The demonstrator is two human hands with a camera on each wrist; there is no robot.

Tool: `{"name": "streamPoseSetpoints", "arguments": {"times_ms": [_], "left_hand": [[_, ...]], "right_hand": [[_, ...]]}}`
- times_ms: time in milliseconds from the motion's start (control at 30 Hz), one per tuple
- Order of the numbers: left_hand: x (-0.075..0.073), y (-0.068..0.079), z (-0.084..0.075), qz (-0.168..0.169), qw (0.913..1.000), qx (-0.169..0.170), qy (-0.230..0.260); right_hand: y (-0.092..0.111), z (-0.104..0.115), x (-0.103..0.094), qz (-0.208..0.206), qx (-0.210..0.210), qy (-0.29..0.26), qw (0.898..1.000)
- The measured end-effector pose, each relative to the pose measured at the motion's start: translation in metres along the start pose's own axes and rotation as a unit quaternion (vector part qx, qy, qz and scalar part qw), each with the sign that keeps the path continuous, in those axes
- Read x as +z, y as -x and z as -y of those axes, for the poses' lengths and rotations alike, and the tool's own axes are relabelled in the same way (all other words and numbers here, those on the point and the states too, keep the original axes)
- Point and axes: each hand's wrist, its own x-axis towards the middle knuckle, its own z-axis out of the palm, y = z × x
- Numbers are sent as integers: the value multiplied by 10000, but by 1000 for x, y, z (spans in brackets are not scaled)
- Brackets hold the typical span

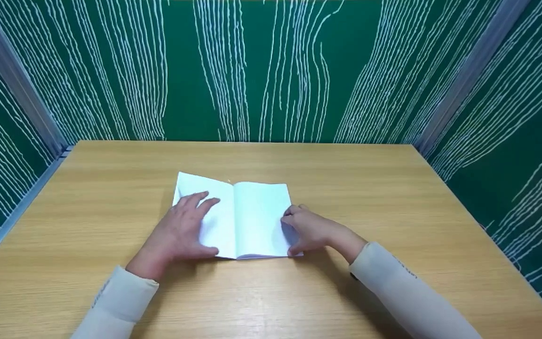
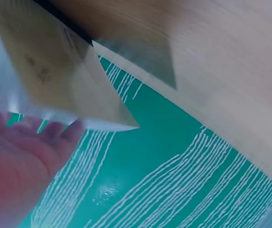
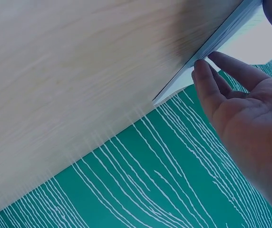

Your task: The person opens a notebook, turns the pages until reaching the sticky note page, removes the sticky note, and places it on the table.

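Note:
A notebook (image 1: 260,212) with blank white pages lies spread on the wooden table, its spine running away from me. Its left side stands tilted up, and in the left wrist view the brown underside of the cover (image 2: 64,71) shows. My left hand (image 1: 181,230) is over the left page, fingers spread and fairly straight, thumb near the bottom edge. At the notebook's right edge, my right hand (image 1: 311,228) holds the lower corner, thumb low and fingers bent at the side. The right wrist view shows its fingertips (image 3: 203,71) against the page edges.
The wooden table (image 1: 370,188) extends around the notebook on all sides. Green panels with white wavy lines (image 1: 271,70) rise behind it and at both sides, joined by grey metal posts (image 1: 468,70).

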Motion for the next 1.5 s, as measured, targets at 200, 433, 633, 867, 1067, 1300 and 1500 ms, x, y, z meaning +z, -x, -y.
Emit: {"name": "streamPoseSetpoints", "arguments": {"times_ms": [200,433,633,867,1067,1300,1500], "left_hand": [[-2,5,6,314,9980,-488,264],[5,10,6,609,9962,-615,-119],[12,6,-3,617,9966,-522,172],[18,-4,-18,705,9957,-319,500],[23,-11,-28,855,9940,-309,615],[33,-17,-37,944,9922,-134,800],[35,-20,-43,887,9920,-302,845]], "right_hand": [[-2,0,0,71,155,32,9998],[-3,0,1,100,157,48,9998],[-5,1,1,15,143,46,9999],[-6,3,2,-36,226,3,9997],[-6,4,2,-138,158,-59,9998],[-5,9,4,-16,638,-33,9980],[-7,12,7,16,796,49,9968]]}}
